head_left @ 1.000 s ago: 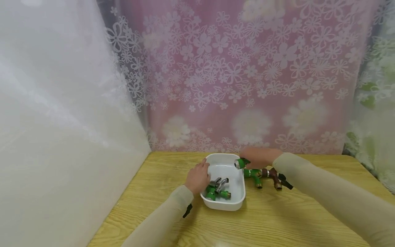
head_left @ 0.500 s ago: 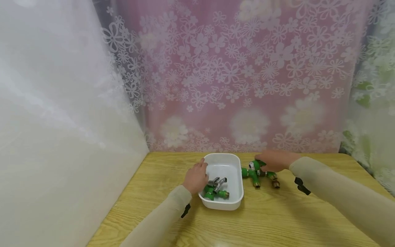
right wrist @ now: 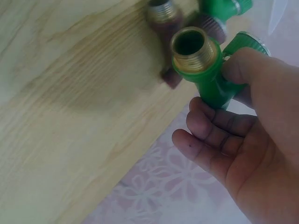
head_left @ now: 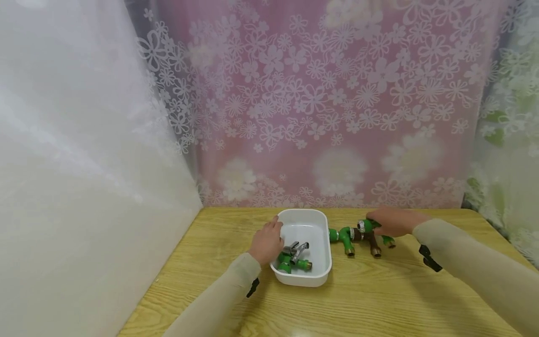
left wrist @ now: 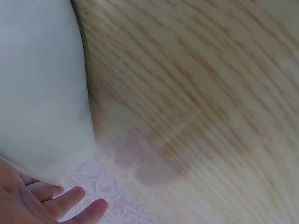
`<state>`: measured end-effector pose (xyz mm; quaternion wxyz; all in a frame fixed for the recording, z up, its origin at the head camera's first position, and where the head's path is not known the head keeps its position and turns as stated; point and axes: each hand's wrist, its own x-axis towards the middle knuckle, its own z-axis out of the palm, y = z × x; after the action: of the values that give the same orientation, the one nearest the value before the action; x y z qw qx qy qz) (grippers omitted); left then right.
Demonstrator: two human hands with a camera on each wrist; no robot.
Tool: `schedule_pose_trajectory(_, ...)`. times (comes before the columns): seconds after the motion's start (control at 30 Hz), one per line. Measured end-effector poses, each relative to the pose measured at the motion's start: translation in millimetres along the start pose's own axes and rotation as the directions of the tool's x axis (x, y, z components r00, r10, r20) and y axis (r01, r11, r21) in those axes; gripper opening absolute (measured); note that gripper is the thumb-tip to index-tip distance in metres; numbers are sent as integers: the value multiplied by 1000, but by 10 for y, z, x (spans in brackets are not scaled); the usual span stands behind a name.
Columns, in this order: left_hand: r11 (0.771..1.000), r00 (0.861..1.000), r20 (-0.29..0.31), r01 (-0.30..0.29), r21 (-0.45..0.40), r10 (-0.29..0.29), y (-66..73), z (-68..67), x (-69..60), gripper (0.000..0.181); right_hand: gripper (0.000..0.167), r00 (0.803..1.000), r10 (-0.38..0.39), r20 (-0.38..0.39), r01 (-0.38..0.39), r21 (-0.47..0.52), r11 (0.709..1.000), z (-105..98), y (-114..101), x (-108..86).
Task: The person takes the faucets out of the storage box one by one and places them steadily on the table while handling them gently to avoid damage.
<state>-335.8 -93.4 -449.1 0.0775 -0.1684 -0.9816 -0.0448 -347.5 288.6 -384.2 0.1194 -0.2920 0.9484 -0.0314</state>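
My right hand [head_left: 393, 222] holds a green tap [head_left: 367, 226] above the right end of the row on the table. In the right wrist view, the thumb and fingers pinch this tap's body, and its threaded brass end [right wrist: 191, 49] faces the camera. Just left of it lie a brown tap [head_left: 374, 243] and another green tap [head_left: 346, 241], end to end. Part of a further green tap [head_left: 389, 242] shows below the hand. My left hand [head_left: 267, 242] rests on the left rim of a white tray [head_left: 304, 281], with loosely extended fingers visible in the left wrist view.
Inside the tray lie chrome taps [head_left: 300, 252] and green ones [head_left: 304, 265], grouped at the near left. The wooden table [head_left: 358, 299] ends at the back against a pink floral curtain [head_left: 269, 140]. A pale sheet [head_left: 84, 164] hangs along the left.
My right hand has carried the green tap from beside the tray's right rim rightward, past the green and brown taps. The left hand has stayed on the tray.
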Motion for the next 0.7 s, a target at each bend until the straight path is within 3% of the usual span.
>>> schedule_pose_trajectory(0.2,1000,1000,12,13,-4,-13,3,4,3,48,40,1000,18,-7,-17,14,1000,94,155,-71)
schedule_pose_trajectory(0.57,1000,1000,8,12,-5,-12,-2,8,-2,47,15,998,53,-26,-51,84,995,225,339,-217)
schedule_pose_trajectory(0.7,1000,1000,14,9,-7,-9,-1,-1,5,47,15,997,65,-30,-62,97,993,264,380,-241)
